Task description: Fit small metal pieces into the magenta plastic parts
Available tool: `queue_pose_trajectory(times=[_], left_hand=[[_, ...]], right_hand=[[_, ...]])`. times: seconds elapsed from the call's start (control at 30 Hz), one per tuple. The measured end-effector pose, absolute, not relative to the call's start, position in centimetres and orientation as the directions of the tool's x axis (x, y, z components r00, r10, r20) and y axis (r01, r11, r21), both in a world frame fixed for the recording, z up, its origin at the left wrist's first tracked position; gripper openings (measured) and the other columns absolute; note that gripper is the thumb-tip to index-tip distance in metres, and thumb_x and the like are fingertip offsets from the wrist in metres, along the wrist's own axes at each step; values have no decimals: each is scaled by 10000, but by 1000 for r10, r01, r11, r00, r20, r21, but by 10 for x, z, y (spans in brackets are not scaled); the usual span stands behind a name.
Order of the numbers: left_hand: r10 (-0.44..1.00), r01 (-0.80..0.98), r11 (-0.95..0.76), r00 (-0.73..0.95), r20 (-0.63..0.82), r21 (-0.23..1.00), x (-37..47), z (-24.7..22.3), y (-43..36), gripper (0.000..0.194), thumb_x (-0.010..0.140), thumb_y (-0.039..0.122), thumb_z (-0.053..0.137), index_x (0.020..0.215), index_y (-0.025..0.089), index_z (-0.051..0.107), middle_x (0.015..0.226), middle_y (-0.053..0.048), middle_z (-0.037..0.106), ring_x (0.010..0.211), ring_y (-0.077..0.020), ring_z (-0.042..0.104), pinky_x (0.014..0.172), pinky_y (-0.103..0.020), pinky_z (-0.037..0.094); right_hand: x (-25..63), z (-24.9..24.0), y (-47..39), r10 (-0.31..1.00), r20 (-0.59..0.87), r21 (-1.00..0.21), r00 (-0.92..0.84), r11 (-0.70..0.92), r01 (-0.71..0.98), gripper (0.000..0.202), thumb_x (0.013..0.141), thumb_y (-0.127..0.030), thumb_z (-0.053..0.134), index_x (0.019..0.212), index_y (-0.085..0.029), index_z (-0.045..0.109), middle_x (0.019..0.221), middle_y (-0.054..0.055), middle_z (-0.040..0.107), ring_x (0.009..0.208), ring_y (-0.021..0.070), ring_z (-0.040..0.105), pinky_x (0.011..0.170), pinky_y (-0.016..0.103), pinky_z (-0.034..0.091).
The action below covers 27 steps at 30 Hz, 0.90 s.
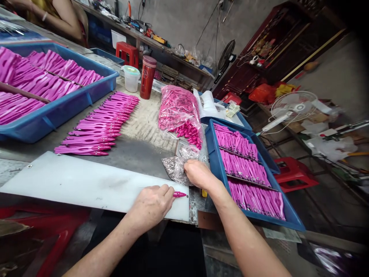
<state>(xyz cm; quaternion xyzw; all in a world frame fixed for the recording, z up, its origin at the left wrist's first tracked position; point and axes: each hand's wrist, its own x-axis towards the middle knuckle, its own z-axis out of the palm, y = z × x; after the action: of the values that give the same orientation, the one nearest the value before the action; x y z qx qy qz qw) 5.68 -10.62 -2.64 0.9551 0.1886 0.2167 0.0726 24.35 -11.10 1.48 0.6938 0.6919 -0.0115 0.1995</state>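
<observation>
My left hand point(152, 204) is closed on a small pink pointed piece point(180, 194), whose tip sticks out past the fingers over the white board point(86, 184). Just above and to the right, my right hand point(198, 173) has its fingers pressed together at a clear bag of small metal parts point(175, 169); what they hold is hidden. Behind that bag lies a large clear bag of pink pieces point(180, 109). A row of pink assembled pieces point(95, 127) lies on the table left of centre.
Blue trays with pink parts stand at the left point(72, 102) and right point(288, 221). A red bottle point(148, 79) and a lidded tub point(131, 80) stand at the back. Beyond are a white fan point(294, 109), red stools point(127, 54) and a person's arm point(62, 23).
</observation>
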Motion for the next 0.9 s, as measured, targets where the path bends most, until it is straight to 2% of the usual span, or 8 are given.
queue_pose_trajectory(times=[0.33, 0.67, 0.73, 0.9], left_hand=[[408, 341, -911, 834, 371, 233, 57, -26, -107, 179, 852, 213, 372, 717, 176, 485, 629, 5, 515, 554, -138, 527, 492, -253, 385], [393, 336, -919, 829, 398, 208, 57, -27, -106, 177, 851, 212, 369, 718, 172, 479, 624, 6, 515, 545, -131, 519, 491, -245, 374], [394, 338, -918, 828, 398, 206, 57, -28, -106, 178, 853, 212, 365, 722, 172, 479, 627, 5, 515, 548, -130, 519, 494, -244, 375], [398, 345, -917, 834, 382, 203, 57, -28, -107, 180, 852, 214, 362, 725, 175, 483, 627, 6, 514, 540, -139, 519, 487, -256, 383]], right_hand=[[241, 16, -115, 962, -266, 264, 57, 16, 964, 223, 790, -84, 381, 851, -110, 593, 833, 104, 603, 811, 195, 556, 676, 261, 357], [243, 22, -124, 981, -178, 195, 75, -40, 980, 194, 857, -181, 350, 788, -148, 529, 807, 64, 567, 756, 165, 520, 661, 255, 337], [243, 26, -129, 988, -137, 114, 74, -58, 992, 199, 867, -195, 339, 768, -160, 507, 780, 50, 551, 732, 155, 503, 655, 252, 336], [232, 36, -150, 998, -68, -248, -8, -9, 969, 213, 872, -192, 333, 679, -184, 423, 680, 1, 480, 665, 128, 450, 609, 236, 336]])
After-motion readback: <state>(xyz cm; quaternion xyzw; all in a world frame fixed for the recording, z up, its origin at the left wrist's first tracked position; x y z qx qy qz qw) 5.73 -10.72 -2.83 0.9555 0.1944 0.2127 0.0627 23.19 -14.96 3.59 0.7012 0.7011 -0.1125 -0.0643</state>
